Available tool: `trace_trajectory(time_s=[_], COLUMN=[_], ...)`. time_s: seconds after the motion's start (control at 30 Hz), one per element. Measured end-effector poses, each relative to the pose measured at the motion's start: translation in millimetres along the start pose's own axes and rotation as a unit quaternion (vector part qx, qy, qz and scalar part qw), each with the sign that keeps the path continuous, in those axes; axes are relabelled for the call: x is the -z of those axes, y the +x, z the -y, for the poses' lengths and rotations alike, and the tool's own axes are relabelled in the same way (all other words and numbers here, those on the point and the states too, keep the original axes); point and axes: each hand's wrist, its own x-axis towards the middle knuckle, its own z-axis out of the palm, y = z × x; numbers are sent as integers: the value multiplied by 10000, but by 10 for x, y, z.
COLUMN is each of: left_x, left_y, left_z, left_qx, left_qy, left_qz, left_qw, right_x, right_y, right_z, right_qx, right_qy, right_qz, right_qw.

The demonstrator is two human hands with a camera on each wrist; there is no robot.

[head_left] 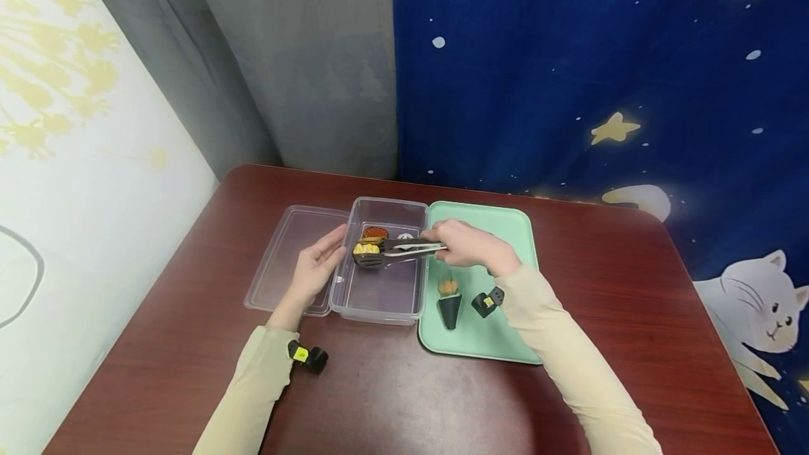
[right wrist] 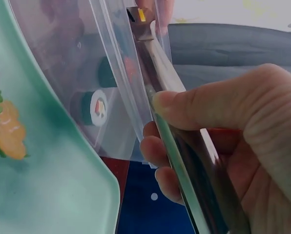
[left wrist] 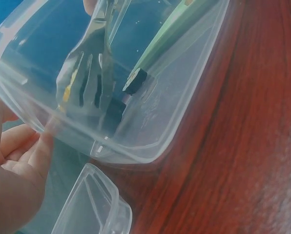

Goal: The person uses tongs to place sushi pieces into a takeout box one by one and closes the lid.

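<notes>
My right hand (head_left: 464, 243) grips metal tongs (right wrist: 172, 122) by their arms, thumb on one side and fingers on the other. Between the slotted tong heads sits a sushi piece with a yellow topping (head_left: 366, 249), over the left part of a clear plastic container (head_left: 379, 311). Inside it are a sushi piece with an orange-red topping (head_left: 376, 232) and a small roll with a black wrap and white rice (right wrist: 98, 108). My left hand (head_left: 314, 269) has its fingers fairly straight against the container's left wall, near the rim.
A clear lid (head_left: 272, 272) lies left of the container, partly beneath my left hand. To the right, a light green tray (head_left: 493, 343) adjoins the container and carries a dark cone-shaped hand roll (head_left: 449, 309) with an orange filling. Curtains hang behind the table's far edge.
</notes>
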Motion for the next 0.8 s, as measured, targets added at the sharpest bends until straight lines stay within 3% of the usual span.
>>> trace_trajectory(time_s=[0.47, 0.8], left_x=[2, -9], left_y=[6, 0], left_z=[-5, -4], left_qx=[37, -36], left_qy=[90, 34], left_qz=[-52, -105], left_qw=[9999, 9999], right_x=[89, 108], right_y=[121, 121], right_z=[172, 189], right_qx=[-447, -403], right_qy=[-288, -386], right_qz=[626, 773], right_qw=[9966, 9955])
